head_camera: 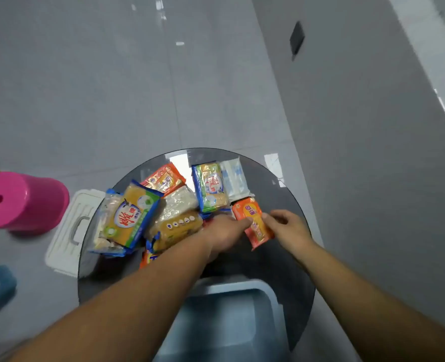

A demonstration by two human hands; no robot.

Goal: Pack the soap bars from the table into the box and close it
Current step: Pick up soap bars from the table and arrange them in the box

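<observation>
Head view shows your round glass table (281, 259) heaped with wrapped soap bars, the open blue box (231, 322) below it so bars can drop straight in, its white lid (70, 231) lying aside. Your left hand (224, 232) and right hand (288, 227) pinch one orange soap bar (252, 222), glossy and crinkled, fingers closed on its edges.

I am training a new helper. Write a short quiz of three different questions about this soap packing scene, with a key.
1. True or false: the blue plastic box under the round glass table already holds soap.
2. Both hands touch which item? A) orange wrapped soap bar B) pink plastic stool
3. Fill in: the white box lid lies on the ____.

Key: 1 false; 2 A; 3 floor.
</observation>
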